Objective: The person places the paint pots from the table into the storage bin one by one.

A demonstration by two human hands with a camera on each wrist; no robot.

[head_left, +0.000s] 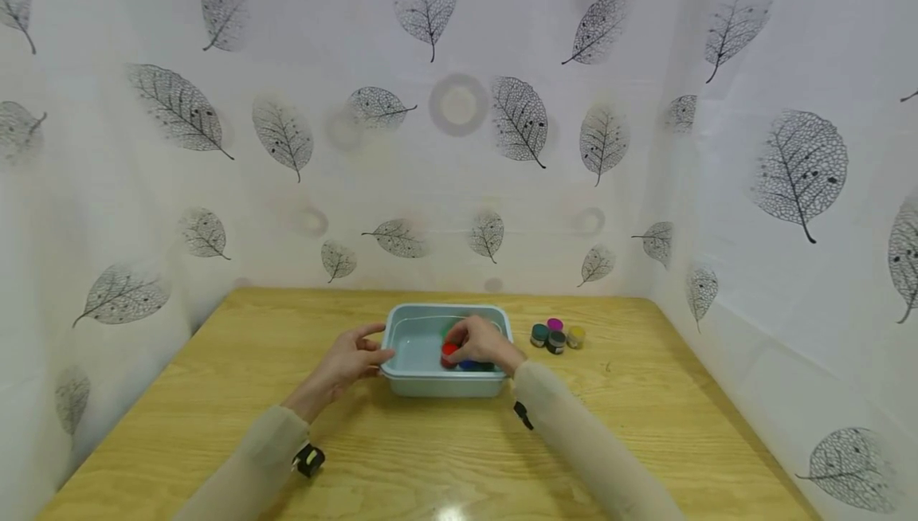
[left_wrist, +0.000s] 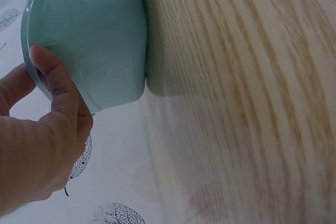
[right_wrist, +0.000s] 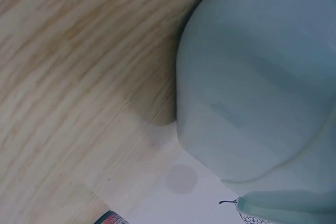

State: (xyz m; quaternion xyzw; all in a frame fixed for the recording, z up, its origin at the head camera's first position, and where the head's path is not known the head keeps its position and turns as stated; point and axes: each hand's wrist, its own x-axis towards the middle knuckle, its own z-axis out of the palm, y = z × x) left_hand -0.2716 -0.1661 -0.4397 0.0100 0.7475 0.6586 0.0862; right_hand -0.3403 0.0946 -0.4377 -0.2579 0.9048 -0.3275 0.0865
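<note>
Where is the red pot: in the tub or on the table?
In the tub: the head view shows the red pot inside its rim, held by the right hand. Whether it rests on anything, I cannot tell.

wooden table (head_left: 416, 449): yellowish, grained | white backdrop (head_left: 445, 170): leaf-patterned, behind and beside table

We see the tub (head_left: 445, 388) on the table (head_left: 402, 457), just below the middle of the frame. Our left hand (head_left: 351, 358) is at its left rim; our right hand (head_left: 484, 342) reaches over its right side to the held jar (head_left: 449, 355) inside. Just right of that jar lie further jars (head_left: 467, 364), partly hidden. Right of the tub, on the table, we have the clustered jars (head_left: 556, 338): one behind, one in front, one either side. The cloth (head_left: 301, 202) hangs behind the table, filling the frame's upper part.
</note>
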